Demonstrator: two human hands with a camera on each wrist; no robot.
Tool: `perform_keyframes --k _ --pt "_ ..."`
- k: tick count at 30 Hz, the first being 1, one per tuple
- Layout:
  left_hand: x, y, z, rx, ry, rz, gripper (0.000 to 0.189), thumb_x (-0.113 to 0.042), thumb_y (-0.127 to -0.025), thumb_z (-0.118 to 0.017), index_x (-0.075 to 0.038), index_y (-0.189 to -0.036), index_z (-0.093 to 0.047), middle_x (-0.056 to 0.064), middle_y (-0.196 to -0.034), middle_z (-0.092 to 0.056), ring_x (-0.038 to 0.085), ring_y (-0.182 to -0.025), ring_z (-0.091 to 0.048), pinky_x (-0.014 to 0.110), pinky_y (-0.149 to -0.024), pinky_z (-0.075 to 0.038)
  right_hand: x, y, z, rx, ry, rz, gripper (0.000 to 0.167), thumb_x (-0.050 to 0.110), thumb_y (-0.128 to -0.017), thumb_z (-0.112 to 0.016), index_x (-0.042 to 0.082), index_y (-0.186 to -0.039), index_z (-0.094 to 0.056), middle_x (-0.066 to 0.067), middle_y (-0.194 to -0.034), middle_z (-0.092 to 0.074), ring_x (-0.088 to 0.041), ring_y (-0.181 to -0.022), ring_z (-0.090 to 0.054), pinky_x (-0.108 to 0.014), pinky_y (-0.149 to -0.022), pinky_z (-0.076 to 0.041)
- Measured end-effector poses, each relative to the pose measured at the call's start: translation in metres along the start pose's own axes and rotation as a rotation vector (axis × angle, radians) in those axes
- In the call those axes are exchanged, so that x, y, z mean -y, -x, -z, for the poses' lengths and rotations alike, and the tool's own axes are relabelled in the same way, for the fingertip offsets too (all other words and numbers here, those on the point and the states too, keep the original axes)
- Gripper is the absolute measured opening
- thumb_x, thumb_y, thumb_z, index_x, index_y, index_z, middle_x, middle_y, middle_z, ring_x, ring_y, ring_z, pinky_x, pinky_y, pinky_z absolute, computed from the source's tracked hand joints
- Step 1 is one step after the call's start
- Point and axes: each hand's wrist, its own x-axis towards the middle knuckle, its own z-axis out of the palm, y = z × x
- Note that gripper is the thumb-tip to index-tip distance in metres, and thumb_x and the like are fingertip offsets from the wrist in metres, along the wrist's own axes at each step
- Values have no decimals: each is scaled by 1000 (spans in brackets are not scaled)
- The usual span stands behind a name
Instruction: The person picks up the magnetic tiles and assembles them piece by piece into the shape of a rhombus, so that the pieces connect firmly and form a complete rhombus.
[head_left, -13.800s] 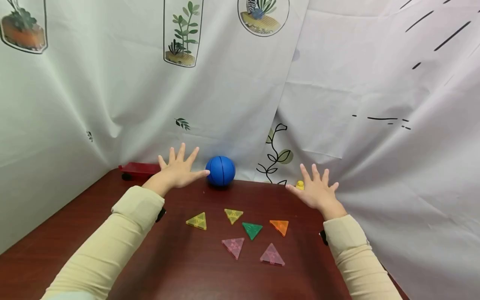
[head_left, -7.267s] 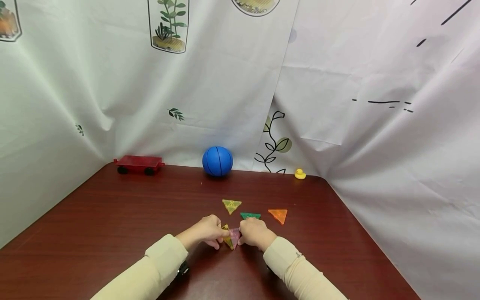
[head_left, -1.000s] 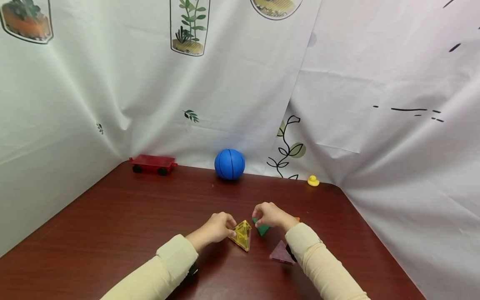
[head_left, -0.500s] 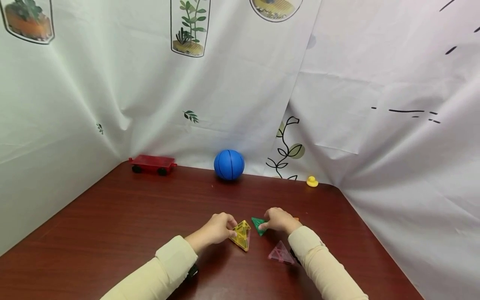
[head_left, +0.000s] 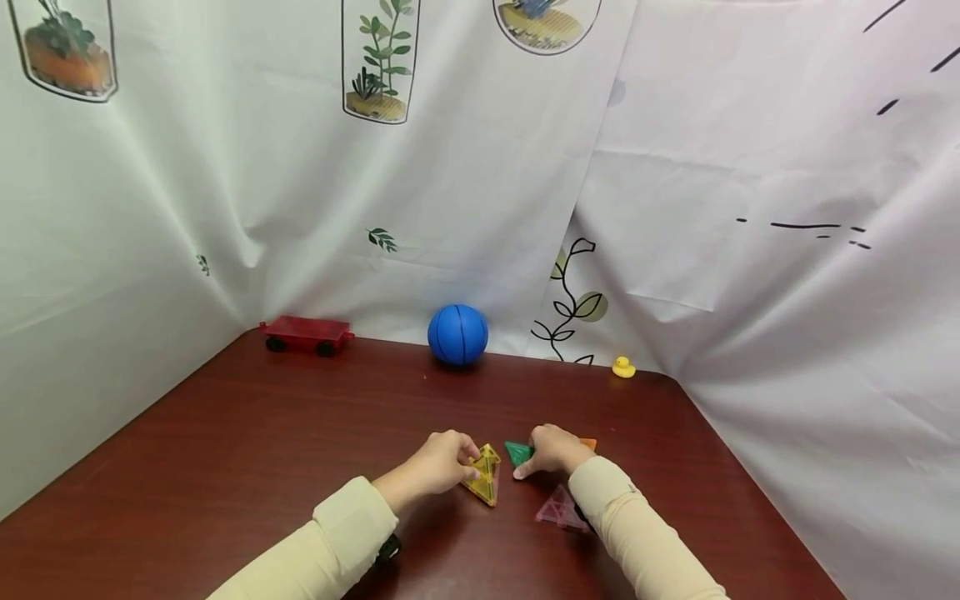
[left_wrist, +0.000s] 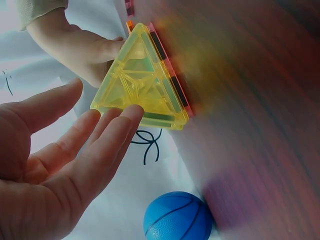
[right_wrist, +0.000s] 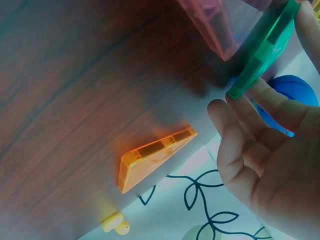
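Observation:
A small upright shape of yellow and pink triangular magnetic tiles [head_left: 487, 490] stands mid-table. Beside it is my left hand [head_left: 437, 463]; in the left wrist view its extended fingertips touch the lower edge of the yellow tile [left_wrist: 136, 82], with the thumb apart from it. My right hand [head_left: 557, 450] pinches a green triangular tile [head_left: 517, 452] between thumb and fingers. That green tile [right_wrist: 265, 52] is seen edge-on in the right wrist view, near a pink tile [right_wrist: 215, 25]. Nearer me, a flat pink tile [head_left: 557, 510] lies partly under the right wrist.
Partly hidden behind the right hand is an orange triangular tile [head_left: 589, 443]. Along the back stand a red wheeled car base [head_left: 307, 331], a blue ball [head_left: 457, 335] and a yellow toy duck [head_left: 622, 367]. A printed white cloth [head_left: 480, 200] hangs behind the dark wooden table [head_left: 300, 433].
Tiles once scattered flat now include an upright yellow-and-pink group. Over the last second my right hand comes down onto the green tile and pinches it; the left stays beside the group.

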Motion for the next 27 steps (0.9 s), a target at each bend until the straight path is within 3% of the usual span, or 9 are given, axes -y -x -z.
perform_keyframes --k 4,7,13,18,22,27 --pt "-2 0 -1 1 -4 -10 15 -9 -70 -71 -5 -82 -63 -2 -69 -58 11 -66 -52 24 -55 -43 -1 2 0 -18 39 -31 49 49 -54 -76 8 -74 -57 -1 -66 -50 -16 -59 -45 -33 -53 -38" --pt "-6 -1 -1 -4 -6 -25 14 -8 -69 -72 -5 -79 -63 -2 -67 -58 11 -64 -52 23 -53 -43 -2 5 2 -26 3 -20 43 44 -57 -77 10 -71 -56 1 -64 -49 -15 -57 -43 -31 -51 -37" --pt "-13 -3 -6 20 16 -23 16 -9 -70 -72 -3 -82 -64 -1 -66 -59 10 -62 -53 21 -50 -43 -9 15 11 17 -303 68 26 20 -68 -74 5 -67 -52 0 -59 -44 -12 -53 -39 -26 -48 -35" --pt "-18 -4 -14 27 17 -49 14 -7 -69 -72 -3 -80 -64 -3 -64 -58 9 -62 -53 21 -51 -43 -23 27 19 18 -508 109 21 14 -74 -69 4 -68 -51 0 -58 -43 -10 -46 -37 -24 -43 -33" --pt "-21 -4 -22 42 29 -49 12 -7 -69 -71 -4 -77 -63 -5 -63 -56 8 -60 -52 21 -52 -42 -36 38 23 32 -576 148 20 14 -77 -66 1 -68 -54 1 -54 -43 -9 -42 -36 -24 -42 -31" --pt "-26 -8 -32 67 52 -28 11 -6 -70 -70 -8 -69 -59 1 -55 -56 13 -49 -54 23 -47 -42 -51 54 27 52 -621 167 21 15 -77 -66 -1 -73 -52 -1 -60 -47 -11 -47 -43 -26 -46 -38"
